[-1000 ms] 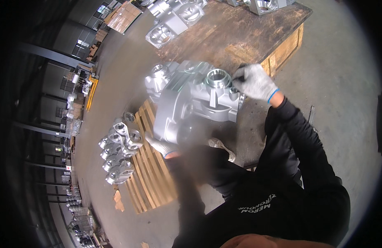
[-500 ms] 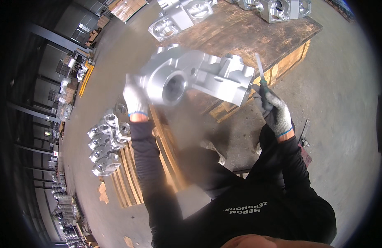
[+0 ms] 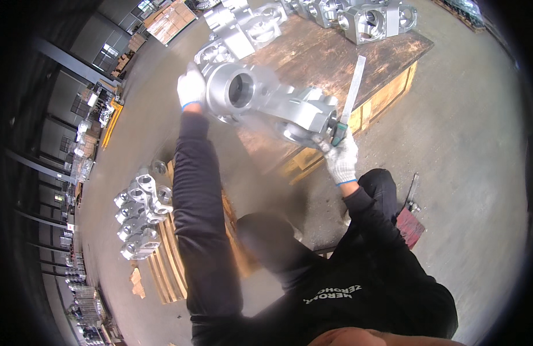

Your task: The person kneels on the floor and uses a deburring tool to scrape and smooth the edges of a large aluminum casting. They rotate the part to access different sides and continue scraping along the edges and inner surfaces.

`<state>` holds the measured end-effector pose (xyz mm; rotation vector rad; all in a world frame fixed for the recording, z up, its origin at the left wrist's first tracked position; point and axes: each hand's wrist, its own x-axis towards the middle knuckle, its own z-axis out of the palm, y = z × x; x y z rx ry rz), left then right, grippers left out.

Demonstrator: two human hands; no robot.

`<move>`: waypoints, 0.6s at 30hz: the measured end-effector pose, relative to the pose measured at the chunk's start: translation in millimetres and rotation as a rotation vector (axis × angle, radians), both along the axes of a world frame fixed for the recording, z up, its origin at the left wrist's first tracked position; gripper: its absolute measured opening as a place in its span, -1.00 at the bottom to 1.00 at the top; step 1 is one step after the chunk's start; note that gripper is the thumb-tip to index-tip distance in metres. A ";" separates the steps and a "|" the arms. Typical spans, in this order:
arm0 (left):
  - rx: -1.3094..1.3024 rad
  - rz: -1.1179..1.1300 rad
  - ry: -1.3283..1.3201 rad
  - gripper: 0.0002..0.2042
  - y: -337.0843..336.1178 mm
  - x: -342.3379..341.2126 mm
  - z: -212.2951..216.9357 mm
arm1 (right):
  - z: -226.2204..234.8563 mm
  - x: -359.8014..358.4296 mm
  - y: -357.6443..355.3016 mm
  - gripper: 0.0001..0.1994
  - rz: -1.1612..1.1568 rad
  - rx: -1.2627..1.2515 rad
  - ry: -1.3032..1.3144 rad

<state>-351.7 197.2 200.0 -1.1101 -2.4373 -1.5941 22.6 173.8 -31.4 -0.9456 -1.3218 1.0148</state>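
Observation:
A large silver metal casting (image 3: 298, 109), with a round bored ring at its left end, is held up over the wooden bench and looks tilted and partly blurred. My left hand (image 3: 191, 87), in a white glove, grips the ring end from the left; its fingertips are partly hidden by the metal. In my gloved right hand (image 3: 341, 158) is a flat file (image 3: 353, 89) with a green handle, its long blade pointing up and away. The fingers of that hand are also at the casting's right end, and whether they bear its weight I cannot tell.
The wooden bench (image 3: 304, 49) carries more silver castings (image 3: 364, 23) along its far side. Several smaller castings (image 3: 142, 199) stand on a slatted pallet (image 3: 165, 259) at left. A red box (image 3: 409, 228) with a tool on it sits by my right knee.
The casting has turned and shifted slightly left, with my left hand moving farther away. My right hand has come left with the file, up against the casting's right end.

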 end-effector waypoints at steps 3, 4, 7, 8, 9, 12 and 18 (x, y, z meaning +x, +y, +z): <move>-0.053 0.060 0.019 -0.38 -0.8 1.1 3.0 | -1.8 8.1 14.1 -0.29 0.102 -0.109 -0.173; -0.096 0.088 0.089 -0.38 -2.2 1.3 3.5 | -3.5 12.1 18.3 -0.31 0.077 -0.017 -0.220; -0.096 0.082 0.051 -0.37 -12.2 -1.7 0.2 | -8.1 23.5 37.8 -0.40 0.006 0.096 -0.437; -0.048 0.057 -0.040 -0.38 -20.1 -3.7 -4.6 | -8.5 25.8 48.7 -0.47 0.020 0.146 -0.329; -0.013 0.027 -0.112 -0.40 -24.8 -7.2 -6.6 | -7.8 28.2 61.7 -0.54 0.041 0.223 -0.179; 0.032 -0.057 -0.259 -0.43 -45.1 -20.6 -11.2 | 6.7 15.4 127.9 -0.55 -0.045 0.150 -0.097; 0.173 -0.186 -0.352 -0.45 -101.1 -16.7 -52.8 | 34.4 -2.5 263.6 -0.41 -0.011 -0.207 -0.366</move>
